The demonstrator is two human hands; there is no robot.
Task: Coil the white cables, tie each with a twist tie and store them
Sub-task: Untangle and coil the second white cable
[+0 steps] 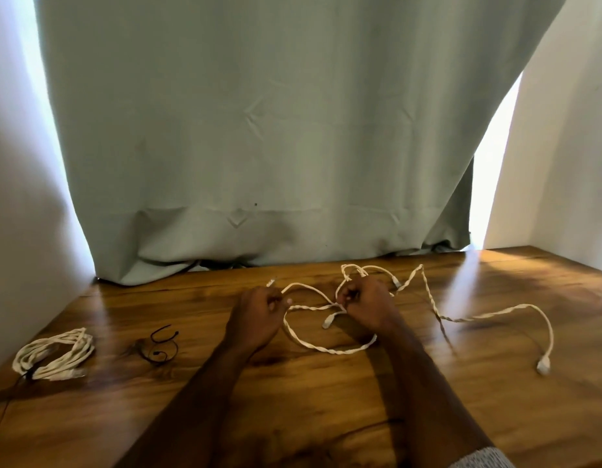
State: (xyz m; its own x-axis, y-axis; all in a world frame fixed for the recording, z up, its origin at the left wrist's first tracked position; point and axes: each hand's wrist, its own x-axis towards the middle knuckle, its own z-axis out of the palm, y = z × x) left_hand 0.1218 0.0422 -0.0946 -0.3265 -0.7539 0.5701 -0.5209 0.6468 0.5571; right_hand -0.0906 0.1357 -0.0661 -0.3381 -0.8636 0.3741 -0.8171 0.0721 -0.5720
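A loose white twisted cable (330,349) sprawls over the middle and right of the wooden table (293,400). One plug end (543,365) lies at the far right. My left hand (255,315) pinches the cable near its other end, which sticks out at the upper left. My right hand (367,305) grips a bunch of cable loops, with another plug (327,321) hanging just below it. A coiled white cable (53,354), tied with a dark tie, lies at the left. Black twist ties (159,344) lie between that coil and my left arm.
A grey-green curtain (259,146) hangs behind the table's far edge. White walls close in on the left and right. Bright light enters through a gap at the right of the curtain.
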